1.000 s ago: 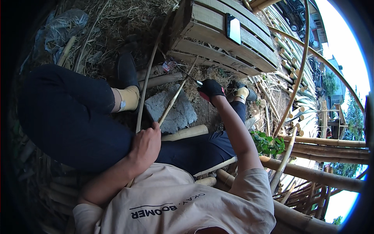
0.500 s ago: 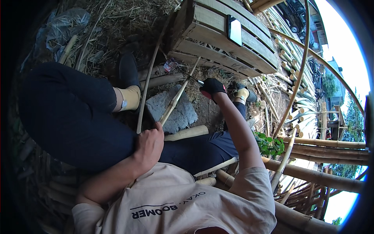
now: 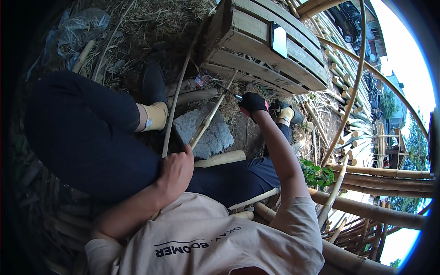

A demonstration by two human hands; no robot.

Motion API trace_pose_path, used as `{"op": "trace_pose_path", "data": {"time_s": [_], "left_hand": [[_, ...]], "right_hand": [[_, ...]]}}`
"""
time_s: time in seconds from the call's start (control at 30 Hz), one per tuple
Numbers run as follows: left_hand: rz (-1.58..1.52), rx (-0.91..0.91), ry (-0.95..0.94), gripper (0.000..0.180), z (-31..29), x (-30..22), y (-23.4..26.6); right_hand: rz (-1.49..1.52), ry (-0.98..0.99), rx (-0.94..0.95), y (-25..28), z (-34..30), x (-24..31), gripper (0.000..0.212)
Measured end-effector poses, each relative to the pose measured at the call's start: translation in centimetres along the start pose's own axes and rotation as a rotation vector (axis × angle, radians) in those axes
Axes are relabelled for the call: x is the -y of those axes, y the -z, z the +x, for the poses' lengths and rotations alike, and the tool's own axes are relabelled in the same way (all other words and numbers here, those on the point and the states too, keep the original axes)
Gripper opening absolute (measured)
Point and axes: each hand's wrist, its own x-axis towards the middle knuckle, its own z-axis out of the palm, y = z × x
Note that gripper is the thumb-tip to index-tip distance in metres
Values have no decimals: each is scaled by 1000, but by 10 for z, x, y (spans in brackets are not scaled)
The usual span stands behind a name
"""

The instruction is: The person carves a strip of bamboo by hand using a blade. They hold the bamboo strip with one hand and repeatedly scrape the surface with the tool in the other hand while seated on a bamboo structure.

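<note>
My bare left hand (image 3: 178, 169) is closed round the near end of a thin pale bamboo strip (image 3: 206, 124), resting by my bent leg. The strip slants away over a rough grey stone block (image 3: 215, 134) towards the wooden crate. My right hand (image 3: 253, 104), in a black and red glove, is closed on the handle of what looks like a knife (image 3: 233, 94). Its thin dark blade crosses the strip near the far end. Fingers and palm hide most of the handle.
A slatted wooden crate (image 3: 256, 48) stands ahead with a phone (image 3: 278, 40) on it. Another long bamboo strip (image 3: 176, 101) stands left of the block. Cut bamboo poles (image 3: 350, 107) are stacked on the right, near a bamboo rail (image 3: 385, 215). Straw (image 3: 151, 20) litters the ground.
The view has shifted slightly, so the crate and block appear a little further right and lower. Both hands keep their grips, and the blade still crosses the strip.
</note>
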Motion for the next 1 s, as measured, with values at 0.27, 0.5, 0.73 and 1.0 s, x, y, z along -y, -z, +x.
{"op": "trace_pose_path", "data": {"time_s": [0.27, 0.5, 0.73, 1.0], "left_hand": [[17, 32, 20, 36, -2, -4, 2], [72, -20, 24, 21, -3, -5, 6], [-19, 32, 46, 26, 3, 0, 3], [-37, 10, 38, 23, 3, -1, 6]], "right_hand": [[135, 222, 78, -12, -50, 31, 38], [271, 285, 206, -16, -111, 48, 36], [261, 338, 41, -27, -119, 58, 26], [326, 310, -118, -45, -119, 63, 26]]}}
